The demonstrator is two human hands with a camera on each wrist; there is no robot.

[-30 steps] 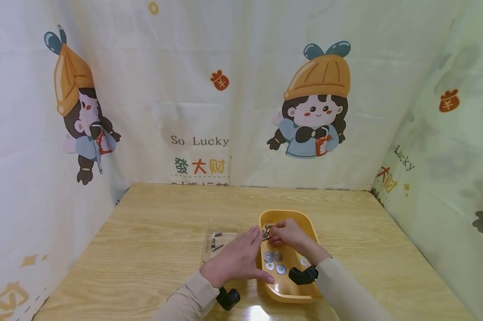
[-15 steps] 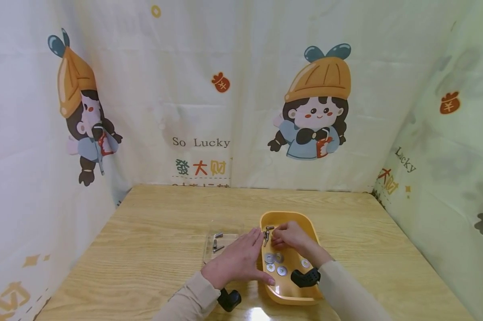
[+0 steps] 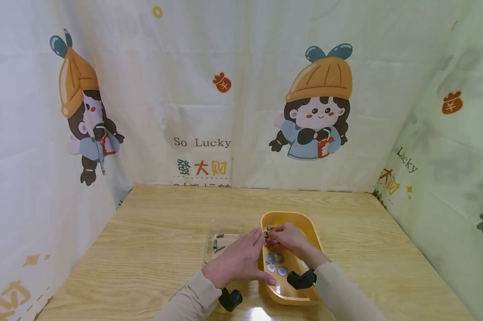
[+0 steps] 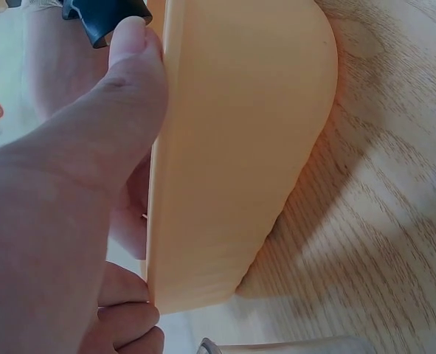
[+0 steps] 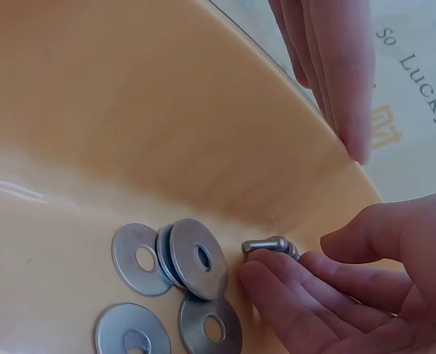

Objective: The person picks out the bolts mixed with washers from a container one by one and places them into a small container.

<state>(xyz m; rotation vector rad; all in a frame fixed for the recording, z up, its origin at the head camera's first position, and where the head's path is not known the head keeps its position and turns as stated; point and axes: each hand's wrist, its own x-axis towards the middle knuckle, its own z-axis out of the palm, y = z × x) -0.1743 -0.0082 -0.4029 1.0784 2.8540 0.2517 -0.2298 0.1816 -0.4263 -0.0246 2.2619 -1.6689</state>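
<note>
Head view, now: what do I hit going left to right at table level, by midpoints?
Left sleeve → clear tray → left hand → orange tray → right sleeve. Right hand left out: it reaches into the orange tray, so they overlap.

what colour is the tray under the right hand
The tray is yellow-orange, seen best in the head view.

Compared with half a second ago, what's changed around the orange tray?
The right hand has moved left, bringing its fingers up to the loose screws by the tray's left wall; none is visibly pinched. The left hand stays on that side's rim, and the visible washers and boxed screws lie as before.
</note>
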